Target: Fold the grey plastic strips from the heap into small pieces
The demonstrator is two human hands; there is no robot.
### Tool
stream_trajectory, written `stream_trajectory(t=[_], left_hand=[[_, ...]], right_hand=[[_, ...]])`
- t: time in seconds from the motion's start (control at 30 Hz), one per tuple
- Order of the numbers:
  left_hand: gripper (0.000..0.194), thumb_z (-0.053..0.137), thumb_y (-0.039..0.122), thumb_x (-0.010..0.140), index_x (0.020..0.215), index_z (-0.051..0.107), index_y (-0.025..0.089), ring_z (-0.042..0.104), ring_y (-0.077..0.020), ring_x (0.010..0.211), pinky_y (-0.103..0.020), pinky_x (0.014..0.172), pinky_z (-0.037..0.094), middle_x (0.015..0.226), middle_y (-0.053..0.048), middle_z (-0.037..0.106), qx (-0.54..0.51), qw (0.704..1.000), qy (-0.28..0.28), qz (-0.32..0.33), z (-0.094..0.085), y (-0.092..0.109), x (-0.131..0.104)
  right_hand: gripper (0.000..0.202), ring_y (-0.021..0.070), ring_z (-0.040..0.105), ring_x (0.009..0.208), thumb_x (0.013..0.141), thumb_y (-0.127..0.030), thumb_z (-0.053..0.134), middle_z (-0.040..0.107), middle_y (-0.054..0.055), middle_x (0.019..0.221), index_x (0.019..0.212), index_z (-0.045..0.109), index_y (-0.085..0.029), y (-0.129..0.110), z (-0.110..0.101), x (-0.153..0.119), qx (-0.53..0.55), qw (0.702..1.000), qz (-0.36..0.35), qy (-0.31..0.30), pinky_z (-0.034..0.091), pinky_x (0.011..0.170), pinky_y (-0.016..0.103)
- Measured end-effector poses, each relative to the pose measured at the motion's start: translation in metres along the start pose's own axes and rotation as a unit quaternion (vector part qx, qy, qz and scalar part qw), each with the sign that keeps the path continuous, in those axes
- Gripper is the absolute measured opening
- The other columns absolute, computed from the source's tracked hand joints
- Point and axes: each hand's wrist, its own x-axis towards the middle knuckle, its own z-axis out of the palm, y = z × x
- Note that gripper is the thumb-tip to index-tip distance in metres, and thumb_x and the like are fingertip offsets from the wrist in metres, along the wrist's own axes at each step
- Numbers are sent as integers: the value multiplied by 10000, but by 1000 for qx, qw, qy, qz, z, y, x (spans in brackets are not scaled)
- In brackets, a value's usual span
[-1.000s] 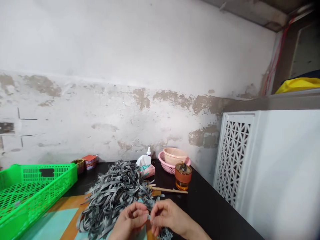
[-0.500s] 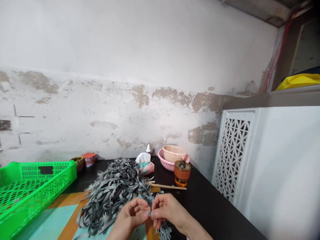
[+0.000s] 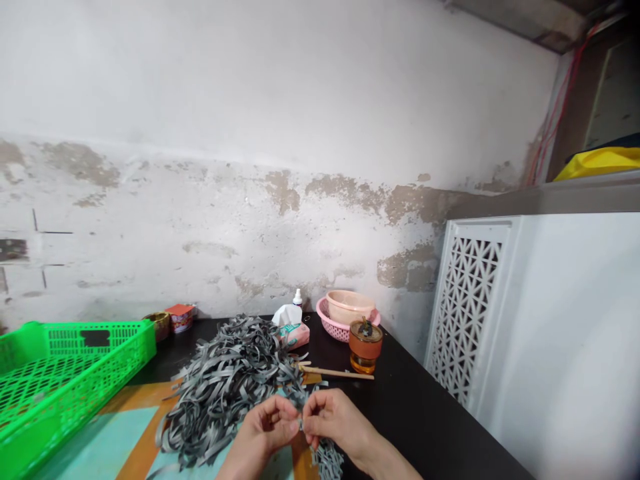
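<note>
Barely anything has shifted since half a second ago: both hands stay low over the desk, beside the grey strip pile. Left hand and right hand each keep a pinching grip on one grey strip, its ends hidden behind fingers. Writing on the tissue pack is unreadable.

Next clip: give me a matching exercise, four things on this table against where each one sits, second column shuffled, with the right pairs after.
Things:
1. green crate
2. pile of grey strips
3. amber jar
4. beige bowl

Places:
A. inside the pink basket
B. left edge of the table
C. just beyond both hands, left hand and right hand
D. in front of the pink basket, beside a wooden stick

Pairs: 1-B, 2-C, 3-D, 4-A
</note>
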Motion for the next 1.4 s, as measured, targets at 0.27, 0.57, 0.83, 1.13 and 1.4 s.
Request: stream_trajectory(t=[0.27, 0.57, 0.83, 1.13, 1.4], left_hand=[[180, 831, 158, 593, 652, 661, 148, 529, -71, 475, -172, 501, 335, 516, 29, 637, -29, 998, 41, -26, 2, 1, 0], [213, 828, 181, 588, 633, 621, 157, 525, -60, 480, -148, 503, 376, 553, 24, 643, -48, 995, 79, -28, -4, 3, 4], [212, 857, 153, 571, 692, 683, 137, 603, -79, 554, -149, 555, 463, 632, -3, 683, -68, 991, 112, -17, -13, 9, 5], [174, 786, 242, 705, 674, 708, 89, 582, -43, 464, -95, 467, 439, 573, -33, 676, -35, 997, 44, -49, -10, 4, 4], [189, 855, 197, 597, 728, 734, 135, 678, -125, 663, -187, 681, 522, 698, -44, 748, -72, 993, 96, -4, -11, 1, 6]], right_hand=[[327, 91, 507, 421, 533, -366, 835, 560, -48, 541, 721, 687, -142, 7, 2, 4, -54, 997, -49, 28, 426, 426, 214], [281, 89, 512, 503, 675, -379, 776, 575, -32, 611, 721, 611, -157, 5, 2, 2, -3, 995, -94, -17, 437, 502, 209], [240, 140, 601, 626, 781, -344, 707, 641, 33, 705, 792, 567, -149, 6, 0, 2, 59, 989, -125, -55, 443, 564, 238], [258, 138, 597, 602, 755, -352, 726, 623, 19, 694, 818, 583, -146, 3, -2, -1, 8, 990, -121, -67, 458, 587, 267], [381, 125, 585, 603, 565, -286, 846, 649, 8, 711, 856, 641, -151, 8, 3, 5, 39, 993, -114, 4, 469, 557, 242]])
